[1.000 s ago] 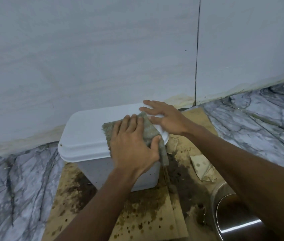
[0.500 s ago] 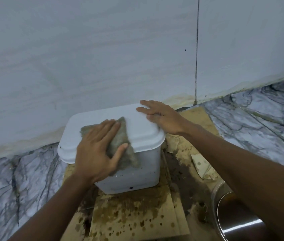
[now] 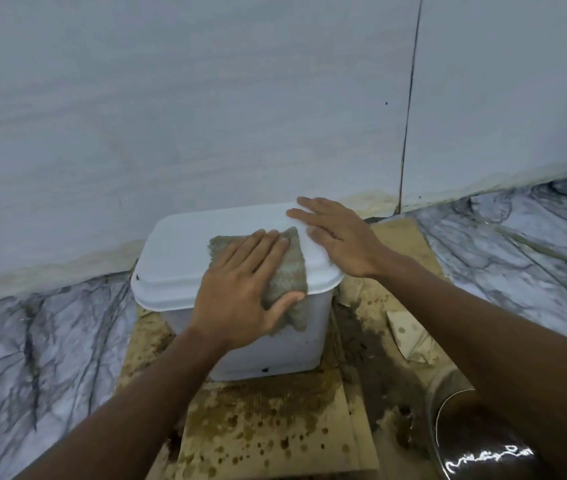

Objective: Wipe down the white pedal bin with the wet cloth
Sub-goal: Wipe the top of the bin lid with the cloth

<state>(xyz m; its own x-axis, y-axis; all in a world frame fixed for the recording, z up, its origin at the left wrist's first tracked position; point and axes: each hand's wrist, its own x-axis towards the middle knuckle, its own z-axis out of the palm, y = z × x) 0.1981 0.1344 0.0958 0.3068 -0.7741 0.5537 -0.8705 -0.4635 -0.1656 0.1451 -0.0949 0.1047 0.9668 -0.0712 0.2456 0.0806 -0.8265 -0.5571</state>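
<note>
So the white pedal bin [image 3: 178, 265] sits pretty much dead centre of the frame, lid closed, its back close to the wall [image 3: 206, 98]. The wet cloth [image 3: 290, 268], a grey-green rag, is spread on the right part of the lid and droops over the lid's front edge onto the front face of the bin.

The left hand [image 3: 237, 306] is flat on top of the cloth. Its fingers are straight and point toward the wall, and its thumb lies out to the right across the hanging bit. It's pressing the cloth down rather than bunching it. The right hand [image 3: 341, 237] is also laid flat, fingers relaxed, on the lid's back right corner just beside the cloth, holding nothing.

The bin stands on a sheet of cardboard [image 3: 268, 431] that's badly stained with brown blotches, darkest just right of the bin. A crumpled scrap of paper [image 3: 410, 336] lies on it further right. Around the cardboard is a grey-veined marble floor [image 3: 50, 341], running to the left edge and the upper right of the frame.

In the lower right corner there's a shiny metal thing [image 3: 465, 441], maybe a steel pot, but it's cut off and half behind the right forearm, so I can't really tell.
</note>
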